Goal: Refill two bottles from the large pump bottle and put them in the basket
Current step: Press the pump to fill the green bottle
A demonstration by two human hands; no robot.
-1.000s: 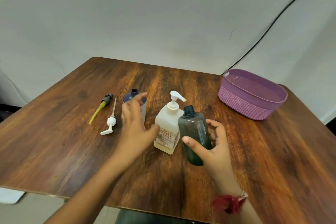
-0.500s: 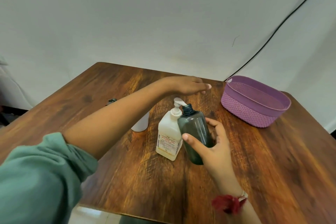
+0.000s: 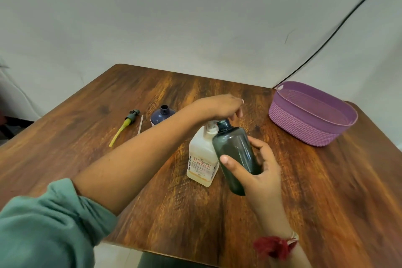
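Barely begun, I judged: the right hand [image 3: 258, 172] gripped the dark green plastic bottle [image 3: 236, 150], neck tilted to the white pump bottle [image 3: 203, 156] on the wooden surface [image 3: 152, 198], the left hand [image 3: 226, 106] pressed its pump loose-fingered, the navy bottle [image 3: 162, 115] waited far left, and the purple woven basket [image 3: 313, 124], far right, held neither.

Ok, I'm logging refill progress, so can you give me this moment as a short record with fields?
left hand: over the head of the large pump bottle, contact unclear
right hand: grips dark bottle, tilted, open neck beside the pump head
blue bottle: uncapped, behind the left forearm
green-yellow pump: lying on the table, left side
basket: far right, no bottle visible inside
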